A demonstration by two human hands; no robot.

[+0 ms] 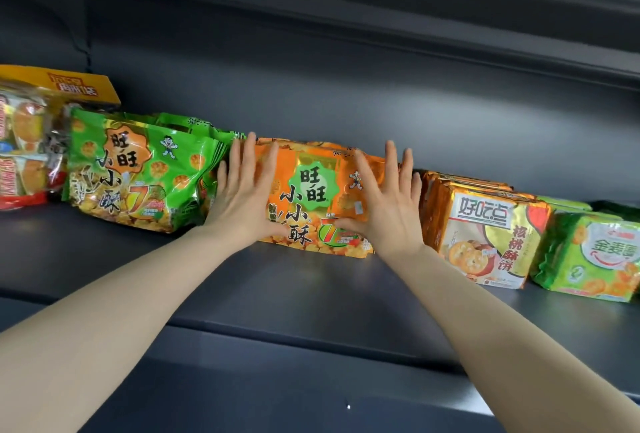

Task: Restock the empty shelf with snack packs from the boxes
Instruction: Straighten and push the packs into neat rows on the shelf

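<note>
An orange snack pack stands upright at the middle of the dark shelf, with more orange packs behind it. My left hand lies flat on the pack's left side, fingers spread. My right hand presses flat on its right side, fingers spread too. Neither hand is closed around the pack. A green snack pack stands just left of it, with others of its kind behind.
Yellow-topped clear packs stand at the far left. Right of the orange pack are gold biscuit packs and green biscuit packs. The shelf's front strip in front of the packs is bare. Another shelf hangs above.
</note>
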